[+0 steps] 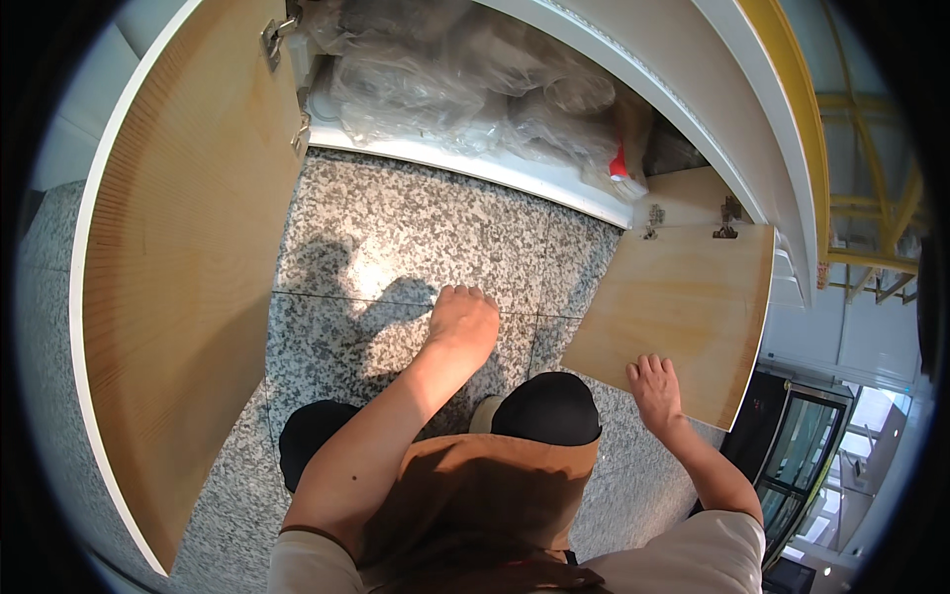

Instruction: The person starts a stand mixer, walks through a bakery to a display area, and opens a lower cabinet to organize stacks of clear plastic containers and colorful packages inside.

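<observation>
My left hand (465, 315), curled with the knuckles forward, is above the speckled stone floor (415, 223) in front of an open cabinet; whether it holds anything is hidden. At the lower edge of the right wooden cabinet door (675, 297), my right hand (656, 386) rests with fingers bent over the door's face or edge; a firm grip cannot be made out. Inside the cabinet lie bundles in clear plastic bags (423, 89), and a red and white item (618, 165) shows at their right end.
The left wooden cabinet door (178, 260) stands wide open, with metal hinges (273, 43) at its top. A white cabinet sill (475, 172) runs across the front. My knees (545, 408) and a brown apron (490, 482) are below. A glass-panelled unit (801, 438) stands at the far right.
</observation>
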`<action>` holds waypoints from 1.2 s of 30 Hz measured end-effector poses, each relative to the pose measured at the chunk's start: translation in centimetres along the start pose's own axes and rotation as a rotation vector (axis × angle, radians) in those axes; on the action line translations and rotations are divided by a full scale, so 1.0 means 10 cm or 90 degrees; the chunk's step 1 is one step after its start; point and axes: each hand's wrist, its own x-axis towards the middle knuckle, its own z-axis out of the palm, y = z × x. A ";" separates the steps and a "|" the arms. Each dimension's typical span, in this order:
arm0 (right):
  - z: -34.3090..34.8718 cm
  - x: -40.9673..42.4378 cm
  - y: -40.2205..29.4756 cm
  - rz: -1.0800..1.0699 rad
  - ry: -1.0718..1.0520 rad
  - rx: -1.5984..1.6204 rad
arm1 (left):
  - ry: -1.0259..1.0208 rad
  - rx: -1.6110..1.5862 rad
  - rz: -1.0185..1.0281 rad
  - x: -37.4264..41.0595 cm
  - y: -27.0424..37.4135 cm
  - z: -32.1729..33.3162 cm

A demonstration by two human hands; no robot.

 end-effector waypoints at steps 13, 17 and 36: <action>1.65 -0.30 0.36 0.071 -0.066 -0.096 | -0.020 -0.073 0.047 0.03 -0.15 -0.05; 1.24 0.05 0.43 0.122 -0.012 0.013 | -0.023 -0.106 0.050 0.06 -0.25 0.04; -0.88 2.75 0.20 -0.140 0.395 0.511 | 0.076 0.017 -0.094 -0.04 -0.25 -0.23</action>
